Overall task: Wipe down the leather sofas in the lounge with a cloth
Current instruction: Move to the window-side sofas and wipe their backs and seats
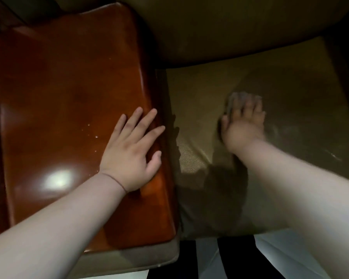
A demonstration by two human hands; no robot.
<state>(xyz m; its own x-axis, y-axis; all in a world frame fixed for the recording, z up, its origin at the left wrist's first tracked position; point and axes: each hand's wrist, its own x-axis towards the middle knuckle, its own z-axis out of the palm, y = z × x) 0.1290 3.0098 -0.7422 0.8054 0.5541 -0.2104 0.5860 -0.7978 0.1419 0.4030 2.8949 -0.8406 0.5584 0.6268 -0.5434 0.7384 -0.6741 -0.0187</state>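
On the olive leather seat cushion (pixel 199 93), the right hand (pixel 243 125) presses a greyish cloth (pixel 238 97) flat under spread fingers.

Over on the glossy reddish-brown wooden armrest (pixel 65 81), the left hand (pixel 132 148) lies palm down with fingers straight and slightly fanned, holding nothing, its fingertips reaching to the armrest's edge nearest the seat. The cloth sits well apart from that hand, out toward the middle of the cushion, mostly covered by the right hand's fingers, with only its far edge peeking out beyond the fingertips (this side is blurred, so whether the fingers curl into the fabric I cannot tell). Behind the cushion rises the padded backrest (pixel 240 27), same dull olive leather. A few small droplets (pixel 92 131) glint on the armrest just left of the resting hand.
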